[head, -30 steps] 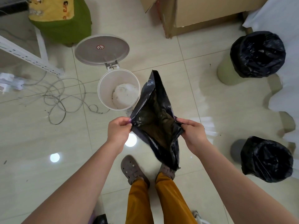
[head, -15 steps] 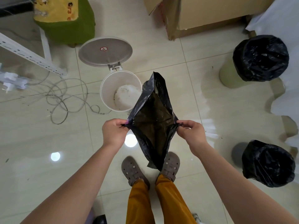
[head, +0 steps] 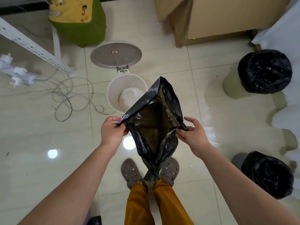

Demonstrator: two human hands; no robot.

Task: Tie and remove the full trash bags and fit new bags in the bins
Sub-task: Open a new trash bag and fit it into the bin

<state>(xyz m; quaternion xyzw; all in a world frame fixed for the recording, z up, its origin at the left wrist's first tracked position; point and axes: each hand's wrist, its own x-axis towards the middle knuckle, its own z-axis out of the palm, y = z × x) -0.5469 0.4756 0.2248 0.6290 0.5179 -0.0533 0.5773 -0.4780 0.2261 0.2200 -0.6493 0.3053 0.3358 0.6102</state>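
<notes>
Nearby, two lined bins right of open white bin

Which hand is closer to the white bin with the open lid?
The left hand. It grips the black bag just below the white bin; the right hand pinches the bag's other edge, farther to the bin's right.

The yellow and green bag carries dark letters reading roughly "Gra e"; the open bin lid bears a small round red prohibition sticker, too small to read
</notes>
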